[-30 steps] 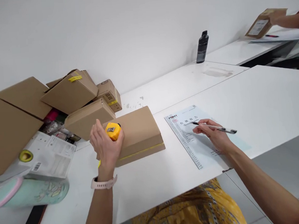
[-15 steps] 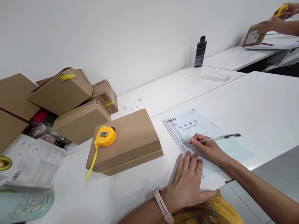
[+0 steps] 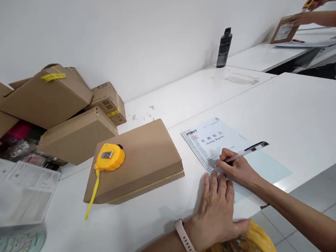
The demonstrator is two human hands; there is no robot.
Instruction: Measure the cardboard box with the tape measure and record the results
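Observation:
My right hand point(image 3: 237, 169) grips a pen point(image 3: 249, 149), its tip low over the printed test report point(image 3: 224, 135) on the white table. The pen's black cap end points up and to the right. My left hand point(image 3: 216, 203) lies flat, fingers stretched out, with its fingertips on the report's near-left edge. A light pink watch band circles the left wrist. To the left of the report rests a closed cardboard box point(image 3: 138, 159). On top of that box sits a yellow tape measure point(image 3: 110, 157), a short length of its blade hanging over the box's left side.
Several cardboard boxes point(image 3: 47, 94) are piled at the left, beside papers point(image 3: 30, 187) and a pale green object point(image 3: 17, 246). A dark bottle point(image 3: 224, 47) stands near the wall. At far right, another person's hands point(image 3: 312, 11) hold a tape measure by a box point(image 3: 282, 31).
The view has shifted slightly, so the boxes sit further left. My right hand still holds the pen at the report. The other person's tape measure has risen and tilted.

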